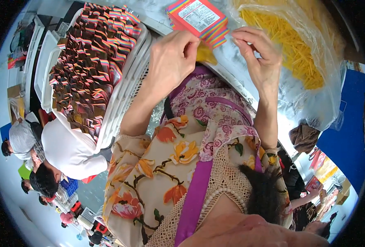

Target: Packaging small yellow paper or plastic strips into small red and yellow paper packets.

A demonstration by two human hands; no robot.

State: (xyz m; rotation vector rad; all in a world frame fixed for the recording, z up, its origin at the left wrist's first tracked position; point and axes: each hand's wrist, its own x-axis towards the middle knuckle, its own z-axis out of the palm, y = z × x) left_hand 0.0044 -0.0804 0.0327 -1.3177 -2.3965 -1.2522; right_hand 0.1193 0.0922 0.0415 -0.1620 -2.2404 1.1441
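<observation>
My left hand (174,57) is closed in a pinch, its fingertips turned in and partly hidden. Right beside it a small, blurred yellow thing (206,55) hangs below a stack of red, rainbow-edged packets (197,16) with a white printed label on top. Whether the left fingers grip that yellow thing is hard to make out. To the right of the stack, my right hand (260,53) has thumb and forefinger drawn together, with the other fingers curled. Anything between those fingertips is too small to name.
A white crate (120,94) on my left is packed with dark, rainbow-striped packets (92,61). At right, a clear plastic bag (330,99) holds many thin yellow sticks (302,61) on the table. A dark brown cloth (304,138) lies by the edge. Other people work behind.
</observation>
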